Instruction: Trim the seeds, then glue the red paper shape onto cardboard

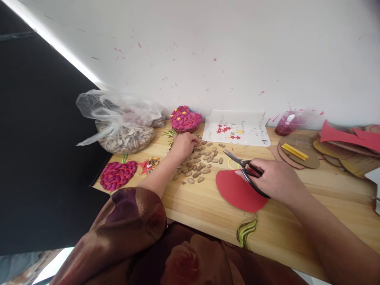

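My right hand (273,178) grips a pair of black-handled scissors (242,162), fingers in the loops and blades angled up to the left. Below them lies a red card piece (239,192) with a curved edge. My left hand (184,145) reaches over loose peanuts (203,158), its fingers curled together; what they may hold is hidden. Just behind it stands a heart covered in magenta-painted pieces (186,118) with small yellow stars. Green and brown yarn strands (170,134) show beside that hand. A yarn tassel (247,232) lies by the table's front edge.
Clear plastic bags (127,134) of peanuts stand at the back left, near another magenta heart (118,175) and a decorated star (148,165). A white sheet (255,130) holds paper stars. Rightward are a stained plastic cup (287,122), cardboard pieces (311,160) and red card scraps (341,136).
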### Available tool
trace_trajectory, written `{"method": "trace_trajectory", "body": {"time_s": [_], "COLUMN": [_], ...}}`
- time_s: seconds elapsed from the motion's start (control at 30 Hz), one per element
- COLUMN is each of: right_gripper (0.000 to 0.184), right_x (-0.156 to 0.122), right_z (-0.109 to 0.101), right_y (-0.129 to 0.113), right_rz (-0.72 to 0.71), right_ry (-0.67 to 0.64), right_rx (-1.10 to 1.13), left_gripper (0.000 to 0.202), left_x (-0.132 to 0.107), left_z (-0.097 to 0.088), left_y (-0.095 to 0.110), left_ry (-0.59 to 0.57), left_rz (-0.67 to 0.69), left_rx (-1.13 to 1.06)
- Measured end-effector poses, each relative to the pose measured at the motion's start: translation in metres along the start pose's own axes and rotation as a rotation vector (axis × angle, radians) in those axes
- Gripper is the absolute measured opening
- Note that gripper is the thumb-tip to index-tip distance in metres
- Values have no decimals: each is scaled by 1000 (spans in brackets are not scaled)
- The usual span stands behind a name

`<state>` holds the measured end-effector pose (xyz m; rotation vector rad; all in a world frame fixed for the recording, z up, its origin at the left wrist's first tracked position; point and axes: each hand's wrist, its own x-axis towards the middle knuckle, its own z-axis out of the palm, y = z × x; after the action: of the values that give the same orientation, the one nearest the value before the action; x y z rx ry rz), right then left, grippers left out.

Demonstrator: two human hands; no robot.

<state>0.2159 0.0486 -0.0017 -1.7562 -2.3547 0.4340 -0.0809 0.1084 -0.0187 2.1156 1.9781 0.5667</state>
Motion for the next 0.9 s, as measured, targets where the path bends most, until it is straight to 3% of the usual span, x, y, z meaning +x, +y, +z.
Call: {"method": "trace_trajectory", "body": {"time_s": [0.13,0.3,0.53,0.9], "right_gripper": [48,49,50,48], "right_x": [1,0,1,1], "right_z": [1,1,-1,2], "right_y": [0,-1,-1,0], "right_rz": [-6,-7,-5,-13], "right_ry": [10,17,5,13], "right_rx": [4,10,4,0], "left_gripper": [22,18,21,18], "left_x": [-7,-21,-24,-16], "left_z": [-4,-8,-4,-6], "left_y": [3,6,5,-3], "left_ry": [37,-23,-19,-73], "left_rz": [25,148,160,-2], "left_rx": [19,68,106,-79]}}
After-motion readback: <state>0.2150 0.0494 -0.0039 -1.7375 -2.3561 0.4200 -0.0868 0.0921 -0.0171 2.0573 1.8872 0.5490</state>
